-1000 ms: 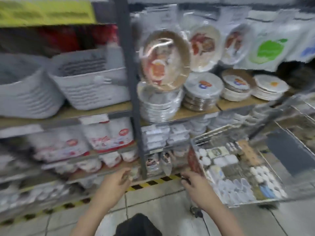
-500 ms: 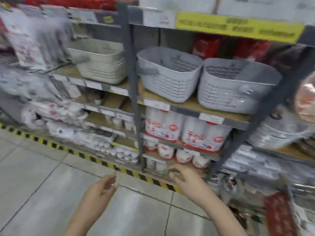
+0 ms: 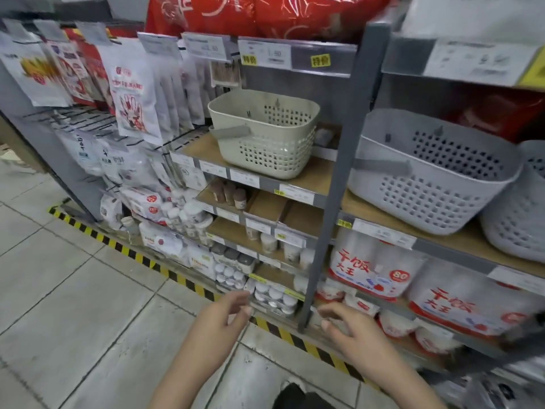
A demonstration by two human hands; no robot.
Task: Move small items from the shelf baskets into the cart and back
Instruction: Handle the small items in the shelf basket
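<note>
A beige perforated basket [image 3: 265, 134] stands on a wooden shelf at the upper middle. To its right sit a grey basket [image 3: 427, 175] and part of another grey basket [image 3: 519, 214] at the frame edge. My left hand [image 3: 219, 318] and my right hand [image 3: 351, 332] hover low in front of the bottom shelves, fingers loosely spread, holding nothing. Small white lidded jars [image 3: 274, 296] lie on the lowest shelf just beyond my fingertips. The cart is out of view.
A grey shelf upright [image 3: 333, 184] runs down between the baskets. Hanging packets [image 3: 129, 84] fill the left rack. Red-and-white bowl packs [image 3: 374, 270] sit lower right. Yellow-black floor tape [image 3: 182, 278] edges the shelving above grey floor tiles [image 3: 73, 305].
The view has swung left, away from the cart and plates, to the basket shelves. Both hands have come off the cart and now hover free.
</note>
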